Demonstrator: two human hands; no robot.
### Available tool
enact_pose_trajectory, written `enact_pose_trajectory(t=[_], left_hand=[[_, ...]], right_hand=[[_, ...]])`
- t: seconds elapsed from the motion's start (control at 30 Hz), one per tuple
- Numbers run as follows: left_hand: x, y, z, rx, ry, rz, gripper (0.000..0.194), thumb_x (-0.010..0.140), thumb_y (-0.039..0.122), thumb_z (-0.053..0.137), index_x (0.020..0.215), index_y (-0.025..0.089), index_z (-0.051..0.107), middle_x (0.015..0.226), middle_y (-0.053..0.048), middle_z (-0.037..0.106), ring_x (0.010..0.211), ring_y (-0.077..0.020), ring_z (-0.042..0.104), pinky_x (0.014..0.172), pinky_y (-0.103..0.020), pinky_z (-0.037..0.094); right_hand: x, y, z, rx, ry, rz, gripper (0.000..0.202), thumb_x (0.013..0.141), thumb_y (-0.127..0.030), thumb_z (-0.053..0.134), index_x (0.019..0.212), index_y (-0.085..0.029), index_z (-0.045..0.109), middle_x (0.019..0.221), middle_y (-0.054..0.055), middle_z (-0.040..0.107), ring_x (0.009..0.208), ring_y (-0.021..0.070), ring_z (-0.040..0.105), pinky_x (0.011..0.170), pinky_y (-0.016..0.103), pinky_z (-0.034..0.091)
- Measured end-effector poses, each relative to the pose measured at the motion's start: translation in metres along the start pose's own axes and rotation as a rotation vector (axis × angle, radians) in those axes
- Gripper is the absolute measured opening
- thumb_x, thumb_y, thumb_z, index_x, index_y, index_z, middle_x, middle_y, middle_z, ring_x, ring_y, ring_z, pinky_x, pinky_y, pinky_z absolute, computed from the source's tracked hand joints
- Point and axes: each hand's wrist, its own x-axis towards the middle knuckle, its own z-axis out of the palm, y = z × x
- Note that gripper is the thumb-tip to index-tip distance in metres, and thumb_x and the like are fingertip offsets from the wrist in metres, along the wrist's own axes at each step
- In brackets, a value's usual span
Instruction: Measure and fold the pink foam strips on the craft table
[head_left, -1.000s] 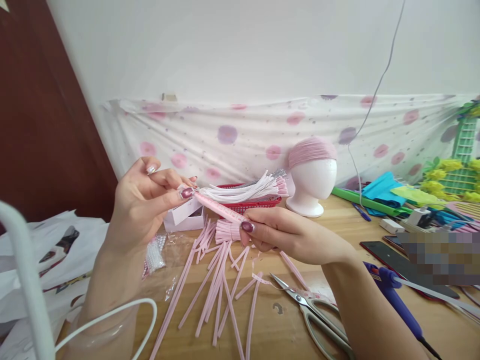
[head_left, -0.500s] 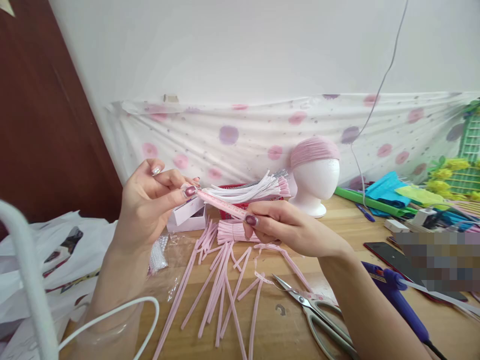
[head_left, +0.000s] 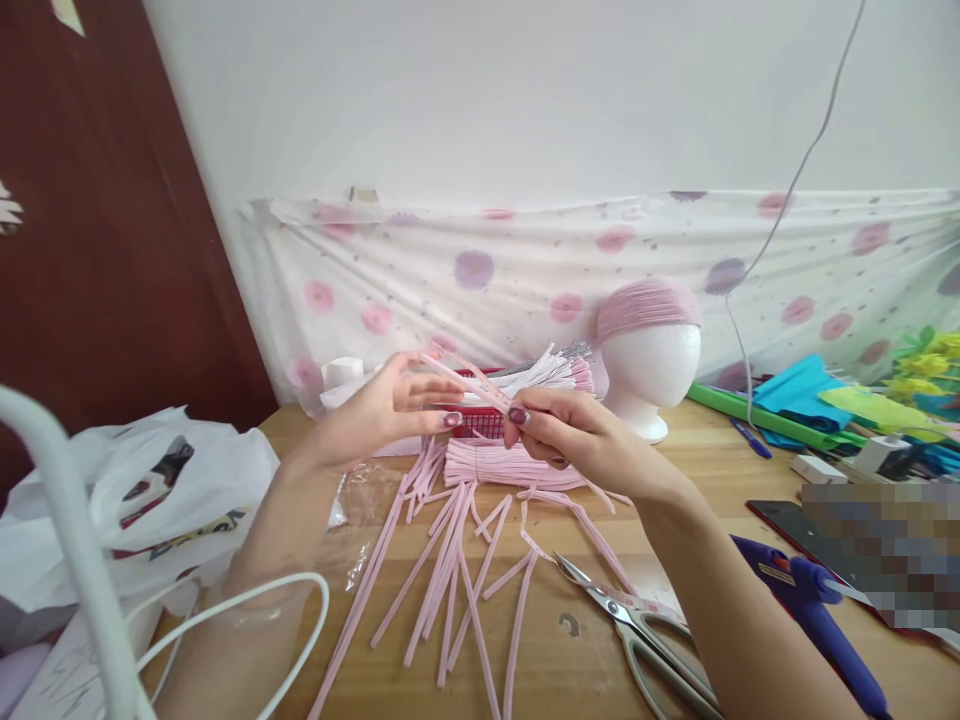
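Note:
My right hand (head_left: 581, 435) pinches a pink tape measure (head_left: 491, 392) together with a pink pipe cleaner (head_left: 446, 370) between thumb and fingers, above the table. Their far ends fan slightly apart toward the upper left. My left hand (head_left: 401, 405) is just left of them, fingers stretched out and thumb apart; it seems to hold nothing. Below lie loose pink pipe cleaners (head_left: 450, 570) and a banded pink bundle (head_left: 517, 466). Scissors (head_left: 634, 625) rest near my right forearm, beside a lower stretch of the tape.
Behind my hands stands a red basket (head_left: 484, 422) of white and pink stems. A white foam head (head_left: 649, 365) with a pink-wrapped top is to its right. A blue glue gun (head_left: 817, 620) and phone (head_left: 780, 525) lie right. White plastic bags (head_left: 225, 470) and a white cable (head_left: 319, 610) are left.
My left hand has let go of the far end of the strip and lowered, with its fingers opening. The tape and pipe cleaner ends have spread apart. The view has shifted slightly left.

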Motion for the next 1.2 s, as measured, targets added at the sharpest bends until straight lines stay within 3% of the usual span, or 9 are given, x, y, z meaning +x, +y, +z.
enact_pose_trajectory(t=[0.07, 0.13, 0.33, 0.47, 0.63, 0.77, 1.03, 1.13, 1.2], left_hand=[[0.005, -0.008, 0.013, 0.021, -0.022, -0.036, 0.034, 0.067, 0.018, 0.083, 0.096, 0.015, 0.066, 0.100, -0.009, 0.077, 0.100, -0.0219, 0.071, 0.091, -0.036, 0.054], [0.009, -0.014, 0.028, -0.015, -0.003, 0.059, 0.018, 0.072, 0.024, 0.080, 0.084, 0.014, 0.072, 0.088, -0.006, 0.077, 0.085, -0.0178, 0.071, 0.086, -0.032, 0.054], [0.007, -0.017, 0.048, -0.038, 0.121, 0.198, 0.008, 0.076, 0.022, 0.076, 0.082, 0.018, 0.078, 0.080, -0.002, 0.078, 0.081, -0.0186, 0.071, 0.079, -0.029, 0.055], [0.007, -0.016, 0.047, 0.027, 0.189, 0.203, 0.012, 0.080, 0.027, 0.073, 0.078, 0.017, 0.080, 0.076, -0.003, 0.078, 0.084, -0.0196, 0.072, 0.082, -0.028, 0.054], [0.008, -0.019, 0.051, 0.052, 0.306, 0.252, 0.006, 0.076, 0.022, 0.074, 0.075, 0.019, 0.079, 0.077, -0.002, 0.078, 0.080, -0.0182, 0.072, 0.076, -0.027, 0.055], [0.006, -0.019, 0.055, 0.123, 0.346, 0.406, 0.011, 0.077, 0.015, 0.068, 0.071, 0.020, 0.075, 0.083, -0.001, 0.077, 0.087, -0.0177, 0.070, 0.080, -0.027, 0.055], [0.000, -0.027, 0.069, 0.596, 0.557, 0.812, 0.016, 0.079, 0.010, 0.065, 0.076, 0.022, 0.075, 0.088, -0.004, 0.074, 0.089, -0.0197, 0.069, 0.086, -0.034, 0.054], [0.000, -0.028, 0.067, 0.717, 0.477, 0.835, 0.027, 0.077, 0.007, 0.062, 0.089, 0.026, 0.077, 0.101, -0.005, 0.075, 0.100, -0.0238, 0.068, 0.095, -0.039, 0.050], [0.001, -0.024, 0.061, 0.675, 0.354, 0.716, 0.036, 0.076, 0.005, 0.058, 0.097, 0.027, 0.078, 0.110, -0.004, 0.074, 0.105, -0.0242, 0.066, 0.098, -0.038, 0.049]], right_hand=[[0.003, 0.003, 0.001, 0.011, 0.014, 0.001, 0.023, 0.098, -0.025, 0.042, 0.079, -0.018, 0.053, 0.061, -0.007, 0.034, 0.053, 0.0088, 0.028, 0.048, 0.024, 0.025], [0.004, 0.005, 0.001, 0.012, 0.033, 0.014, 0.022, 0.097, -0.025, 0.042, 0.078, -0.018, 0.051, 0.060, -0.007, 0.034, 0.052, 0.0087, 0.027, 0.048, 0.024, 0.025], [0.006, 0.008, -0.001, 0.011, 0.042, 0.001, 0.022, 0.096, -0.029, 0.041, 0.078, -0.019, 0.049, 0.059, -0.007, 0.034, 0.052, 0.0091, 0.028, 0.049, 0.024, 0.026], [0.006, 0.006, 0.001, -0.015, 0.064, 0.010, 0.023, 0.096, -0.029, 0.040, 0.077, -0.019, 0.048, 0.058, -0.008, 0.034, 0.051, 0.0090, 0.028, 0.049, 0.025, 0.026], [0.008, 0.004, 0.005, -0.076, 0.131, -0.005, 0.021, 0.093, -0.024, 0.040, 0.072, -0.021, 0.042, 0.059, -0.008, 0.035, 0.051, 0.0089, 0.028, 0.048, 0.025, 0.024], [0.008, 0.004, 0.008, -0.219, 0.221, -0.060, 0.026, 0.091, -0.017, 0.039, 0.066, -0.022, 0.033, 0.059, -0.007, 0.034, 0.052, 0.0089, 0.029, 0.050, 0.025, 0.025], [0.010, 0.007, 0.020, -0.353, 0.446, -0.112, 0.028, 0.090, -0.016, 0.042, 0.066, -0.022, 0.030, 0.059, -0.006, 0.035, 0.055, 0.0105, 0.032, 0.052, 0.025, 0.025], [0.010, 0.009, 0.016, -0.332, 0.457, -0.107, 0.028, 0.095, -0.021, 0.042, 0.069, -0.023, 0.034, 0.061, -0.005, 0.039, 0.058, 0.0120, 0.036, 0.055, 0.025, 0.028], [0.010, 0.011, 0.011, -0.329, 0.401, -0.107, 0.027, 0.098, -0.024, 0.041, 0.072, -0.022, 0.038, 0.065, -0.004, 0.044, 0.061, 0.0130, 0.041, 0.057, 0.026, 0.031]])
